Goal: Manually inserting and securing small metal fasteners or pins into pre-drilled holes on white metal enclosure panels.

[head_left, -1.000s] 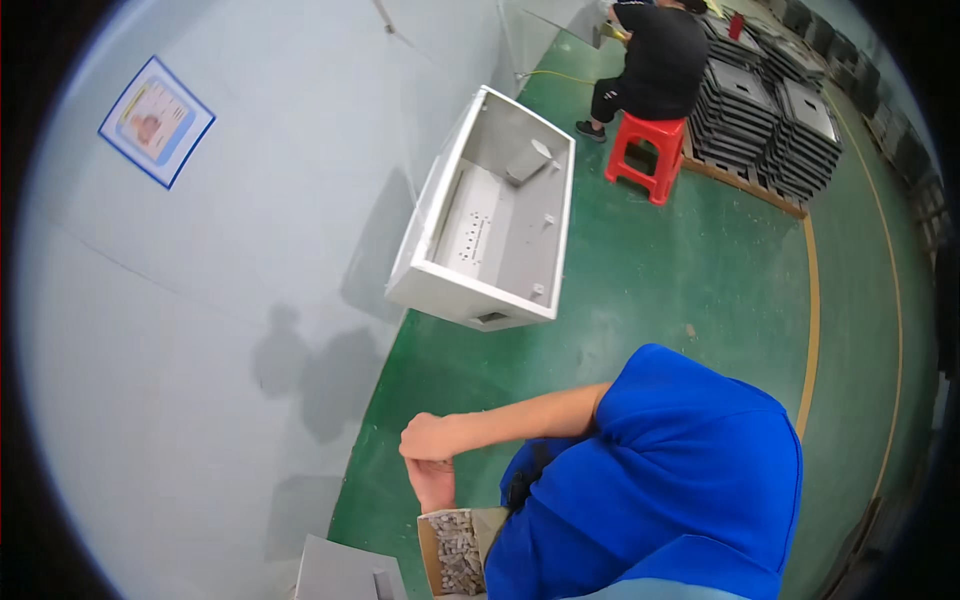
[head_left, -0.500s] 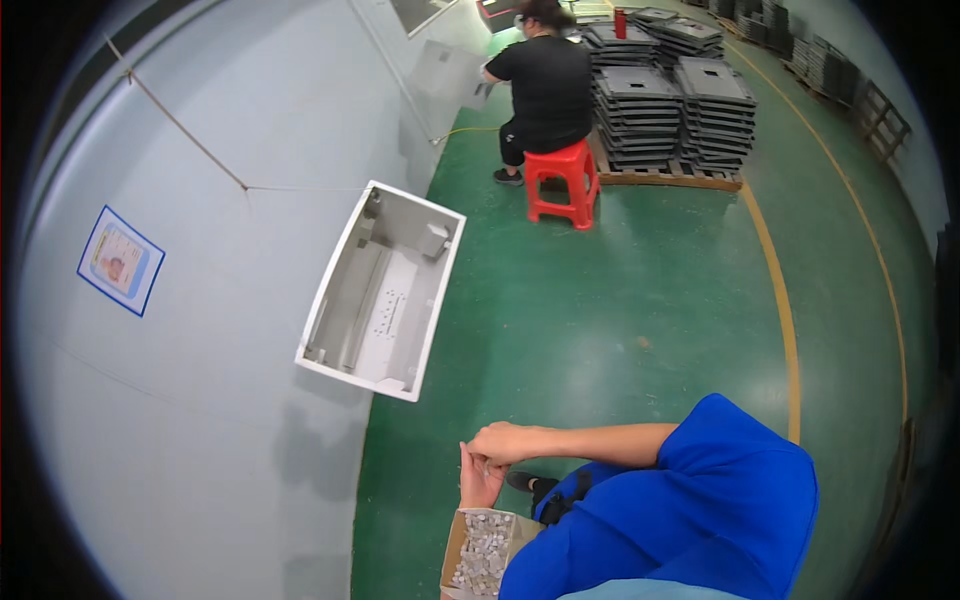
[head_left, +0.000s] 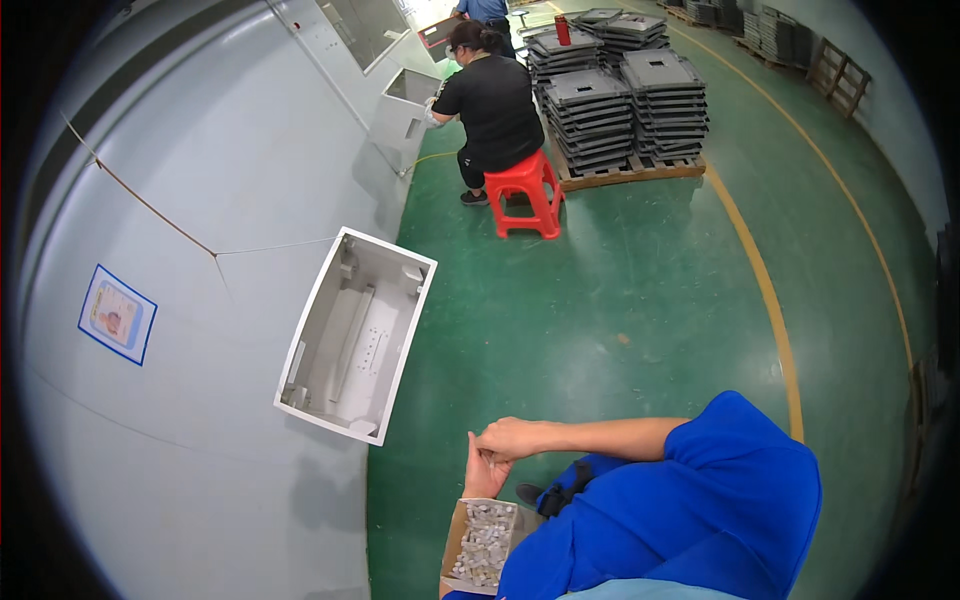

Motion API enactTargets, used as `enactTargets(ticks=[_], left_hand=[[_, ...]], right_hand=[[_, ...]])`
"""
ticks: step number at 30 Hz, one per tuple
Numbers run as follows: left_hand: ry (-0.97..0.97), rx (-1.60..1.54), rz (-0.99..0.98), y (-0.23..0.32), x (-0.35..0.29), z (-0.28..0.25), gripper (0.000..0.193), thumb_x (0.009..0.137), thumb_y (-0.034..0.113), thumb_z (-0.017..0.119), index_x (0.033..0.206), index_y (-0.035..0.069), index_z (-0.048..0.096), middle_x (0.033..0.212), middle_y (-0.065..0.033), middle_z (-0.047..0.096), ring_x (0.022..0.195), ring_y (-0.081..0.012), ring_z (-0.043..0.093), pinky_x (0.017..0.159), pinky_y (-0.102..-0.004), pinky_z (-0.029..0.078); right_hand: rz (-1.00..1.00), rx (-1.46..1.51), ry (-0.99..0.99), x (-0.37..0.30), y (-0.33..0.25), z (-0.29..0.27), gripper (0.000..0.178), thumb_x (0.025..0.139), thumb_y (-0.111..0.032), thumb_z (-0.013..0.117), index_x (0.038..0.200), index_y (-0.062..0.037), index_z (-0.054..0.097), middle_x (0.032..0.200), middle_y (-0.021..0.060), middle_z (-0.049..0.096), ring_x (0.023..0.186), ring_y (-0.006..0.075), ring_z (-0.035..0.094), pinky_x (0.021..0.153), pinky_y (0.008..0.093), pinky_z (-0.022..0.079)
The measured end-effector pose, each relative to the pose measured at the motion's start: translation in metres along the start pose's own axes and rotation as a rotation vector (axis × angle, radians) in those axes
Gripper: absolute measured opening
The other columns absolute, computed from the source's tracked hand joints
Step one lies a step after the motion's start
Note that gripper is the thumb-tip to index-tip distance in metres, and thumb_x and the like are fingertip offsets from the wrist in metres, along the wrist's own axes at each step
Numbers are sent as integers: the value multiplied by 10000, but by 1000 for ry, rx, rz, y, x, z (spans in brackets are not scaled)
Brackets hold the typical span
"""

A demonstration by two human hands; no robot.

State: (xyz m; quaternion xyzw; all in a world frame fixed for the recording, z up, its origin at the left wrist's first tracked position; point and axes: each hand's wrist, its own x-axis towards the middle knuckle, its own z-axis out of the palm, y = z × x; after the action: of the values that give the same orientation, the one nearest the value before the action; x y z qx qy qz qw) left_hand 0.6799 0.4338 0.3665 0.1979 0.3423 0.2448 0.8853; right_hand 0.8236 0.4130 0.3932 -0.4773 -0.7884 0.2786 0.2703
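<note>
My right hand [head_left: 510,439] reaches in from the right, its fingers bent down onto my left hand [head_left: 482,474]. The left palm is turned up with one digit stretched upward; its other fingers are partly covered. A tiny pale bit shows between the hands, too small to name. Against my left forearm rests an open cardboard box [head_left: 453,545] with many small whitish pieces [head_left: 484,540] in it. Ahead and to the left, a light grey open-fronted cabinet housing [head_left: 398,345] hangs by the wall on a cord, with brackets and small holes inside.
A cord [head_left: 160,212] runs along the pale wall [head_left: 200,330] past a blue-framed notice [head_left: 118,314]. Farther off, a person in black [head_left: 497,112] sits on a red stool [head_left: 525,190] near grey panels stacked [head_left: 590,120] on a pallet; another person in blue [head_left: 487,12] stands beyond.
The view has shifted, so the housing appears lower and farther left, and a second person shows at the far end. My hands stay together with only a slight shift.
</note>
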Motion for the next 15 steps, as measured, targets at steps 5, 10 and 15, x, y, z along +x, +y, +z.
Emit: enactTargets(ticks=[5,10,15], left_hand=[[-107,-134,15,6,3,15,474,985,439,259,1162,60,482,1124,-101,590,992,-237,611,811,-384,548],[-39,-148,83,16,1,13,495,983,461,236,1122,79,519,1075,-72,609,933,-191,627,760,-324,550],[49,-212,170,65,-43,24,474,981,454,276,1167,84,506,1103,-71,598,1017,-192,584,844,-343,501]], right_hand=[[-49,59,62,-2,-5,-32,124,606,-58,596,694,28,607,693,223,617,664,370,622,538,448,475],[-155,68,96,18,-2,-36,124,612,-75,598,697,13,621,714,208,624,659,362,622,549,439,482],[-284,22,-142,79,-37,-42,188,618,-94,616,802,-59,631,788,133,624,751,311,621,636,410,498]])
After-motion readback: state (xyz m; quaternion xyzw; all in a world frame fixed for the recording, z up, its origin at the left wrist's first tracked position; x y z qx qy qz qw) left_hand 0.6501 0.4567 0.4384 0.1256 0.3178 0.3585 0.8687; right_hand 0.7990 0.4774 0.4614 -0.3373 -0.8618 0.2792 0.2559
